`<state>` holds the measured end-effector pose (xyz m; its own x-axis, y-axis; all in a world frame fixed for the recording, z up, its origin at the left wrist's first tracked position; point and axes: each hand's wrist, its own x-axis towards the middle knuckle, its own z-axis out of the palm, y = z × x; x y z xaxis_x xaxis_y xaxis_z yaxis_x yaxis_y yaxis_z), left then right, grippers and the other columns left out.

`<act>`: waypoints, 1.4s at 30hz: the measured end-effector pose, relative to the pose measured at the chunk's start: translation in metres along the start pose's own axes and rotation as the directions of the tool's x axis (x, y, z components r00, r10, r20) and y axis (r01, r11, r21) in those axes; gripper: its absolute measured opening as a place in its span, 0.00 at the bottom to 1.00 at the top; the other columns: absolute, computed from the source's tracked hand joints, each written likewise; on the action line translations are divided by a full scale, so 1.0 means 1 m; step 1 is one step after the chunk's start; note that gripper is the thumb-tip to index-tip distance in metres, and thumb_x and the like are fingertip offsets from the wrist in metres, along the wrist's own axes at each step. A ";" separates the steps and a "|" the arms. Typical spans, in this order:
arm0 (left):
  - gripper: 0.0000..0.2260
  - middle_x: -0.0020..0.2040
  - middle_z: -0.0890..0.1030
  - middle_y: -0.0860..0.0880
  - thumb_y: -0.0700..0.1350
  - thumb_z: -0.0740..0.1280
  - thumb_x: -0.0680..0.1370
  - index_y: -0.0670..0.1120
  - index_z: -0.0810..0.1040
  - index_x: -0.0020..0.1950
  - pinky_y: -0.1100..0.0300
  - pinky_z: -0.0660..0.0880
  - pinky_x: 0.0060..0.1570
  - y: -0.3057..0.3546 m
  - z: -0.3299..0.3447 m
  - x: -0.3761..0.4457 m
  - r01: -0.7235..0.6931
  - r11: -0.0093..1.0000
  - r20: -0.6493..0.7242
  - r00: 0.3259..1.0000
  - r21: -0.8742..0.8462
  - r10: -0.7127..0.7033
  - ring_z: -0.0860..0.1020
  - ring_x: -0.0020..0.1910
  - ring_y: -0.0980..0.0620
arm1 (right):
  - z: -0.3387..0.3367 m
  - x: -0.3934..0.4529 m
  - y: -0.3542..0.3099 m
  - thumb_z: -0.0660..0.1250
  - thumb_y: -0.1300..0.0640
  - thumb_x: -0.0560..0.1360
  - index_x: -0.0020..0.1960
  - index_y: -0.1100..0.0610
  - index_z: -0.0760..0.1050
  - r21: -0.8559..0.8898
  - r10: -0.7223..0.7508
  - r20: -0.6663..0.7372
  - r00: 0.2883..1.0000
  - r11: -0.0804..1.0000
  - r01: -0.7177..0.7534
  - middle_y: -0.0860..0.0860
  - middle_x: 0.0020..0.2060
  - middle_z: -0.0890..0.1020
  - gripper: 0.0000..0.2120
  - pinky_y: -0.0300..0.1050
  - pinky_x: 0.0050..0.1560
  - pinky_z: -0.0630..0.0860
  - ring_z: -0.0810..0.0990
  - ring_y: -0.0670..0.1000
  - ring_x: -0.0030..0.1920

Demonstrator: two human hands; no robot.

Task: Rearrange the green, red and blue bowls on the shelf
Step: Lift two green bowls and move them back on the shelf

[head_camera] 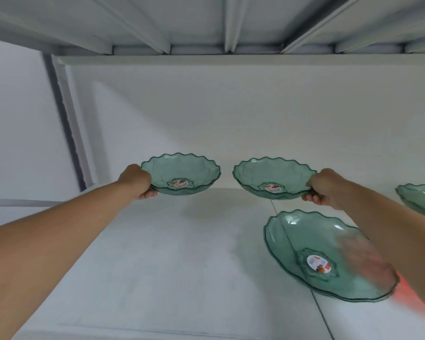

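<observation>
my left hand (136, 181) grips left green bowl (180, 174) by rim | my right hand (325, 188) grips right green bowl (274, 177) by rim | both held side by side, apart | third green bowl (312, 244) sits on shelf (182, 266) | fourth bowl (420, 198) at right edge

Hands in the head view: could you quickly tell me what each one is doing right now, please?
Left hand: closed on the rim of the left green bowl.
Right hand: closed on the rim of the right green bowl.
</observation>
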<state>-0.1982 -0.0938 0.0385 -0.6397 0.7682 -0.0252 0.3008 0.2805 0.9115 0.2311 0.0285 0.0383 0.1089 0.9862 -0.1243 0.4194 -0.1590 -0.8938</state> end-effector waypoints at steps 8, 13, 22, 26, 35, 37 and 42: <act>0.16 0.48 0.85 0.35 0.33 0.53 0.83 0.33 0.78 0.63 0.63 0.74 0.23 -0.028 -0.074 0.013 0.035 0.999 -0.058 0.998 -0.007 -0.036 0.81 0.32 0.45 | 0.071 -0.030 -0.030 0.58 0.66 0.81 0.44 0.69 0.78 -0.030 0.029 0.009 1.000 0.999 -0.029 0.62 0.30 0.82 0.12 0.37 0.19 0.68 0.74 0.52 0.21; 0.16 0.44 0.83 0.37 0.34 0.53 0.83 0.33 0.79 0.62 0.66 0.72 0.20 -0.040 -0.094 0.013 0.072 0.997 -0.111 0.991 -0.039 -0.076 0.79 0.30 0.46 | 0.093 -0.025 -0.041 0.57 0.66 0.81 0.42 0.68 0.77 -0.021 0.034 0.055 0.998 0.999 -0.033 0.62 0.31 0.81 0.14 0.36 0.17 0.68 0.74 0.52 0.22; 0.14 0.43 0.85 0.38 0.37 0.57 0.83 0.36 0.80 0.62 0.63 0.75 0.23 -0.067 -0.119 0.045 0.090 0.994 -0.126 0.987 -0.065 -0.097 0.81 0.29 0.47 | 0.141 -0.026 -0.049 0.56 0.67 0.81 0.44 0.69 0.77 -0.012 0.033 0.112 0.993 0.999 -0.032 0.65 0.37 0.82 0.13 0.36 0.18 0.69 0.76 0.54 0.28; 0.14 0.42 0.84 0.37 0.37 0.56 0.83 0.35 0.79 0.61 0.64 0.74 0.22 -0.080 -0.120 0.072 0.116 0.990 -0.095 0.988 -0.079 -0.123 0.80 0.29 0.46 | 0.168 -0.031 -0.047 0.57 0.66 0.81 0.43 0.69 0.77 -0.027 0.077 0.093 0.993 0.997 -0.075 0.63 0.33 0.81 0.13 0.36 0.18 0.68 0.75 0.54 0.26; 0.13 0.45 0.84 0.35 0.34 0.55 0.82 0.36 0.75 0.61 0.62 0.75 0.25 -0.109 -0.109 0.124 0.120 0.991 0.007 0.993 -0.059 -0.120 0.81 0.32 0.42 | 0.212 -0.021 -0.035 0.56 0.67 0.79 0.45 0.68 0.78 -0.050 0.137 0.017 0.990 0.989 -0.136 0.62 0.28 0.83 0.12 0.37 0.21 0.70 0.78 0.55 0.26; 0.12 0.46 0.84 0.34 0.33 0.56 0.81 0.35 0.75 0.60 0.61 0.75 0.25 -0.116 -0.106 0.132 0.127 0.989 0.026 0.992 -0.072 -0.125 0.82 0.34 0.41 | 0.214 -0.018 -0.031 0.57 0.67 0.79 0.44 0.68 0.77 -0.039 0.149 0.009 0.989 0.988 -0.149 0.62 0.28 0.83 0.12 0.37 0.21 0.70 0.78 0.55 0.26; 0.12 0.40 0.83 0.36 0.33 0.55 0.80 0.38 0.78 0.53 0.58 0.75 0.29 -0.132 -0.101 0.145 0.062 0.998 0.030 0.998 -0.027 -0.061 0.80 0.28 0.43 | 0.216 -0.010 -0.024 0.57 0.67 0.79 0.44 0.68 0.76 -0.050 0.151 0.006 0.989 0.987 -0.150 0.62 0.26 0.82 0.11 0.38 0.22 0.70 0.77 0.54 0.21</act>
<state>-0.4017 -0.0778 -0.0436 -0.6352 0.7668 -0.0930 0.2416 0.3116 0.9190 0.0249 0.0324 -0.0318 0.1653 0.9513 -0.2604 0.4425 -0.3075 -0.8424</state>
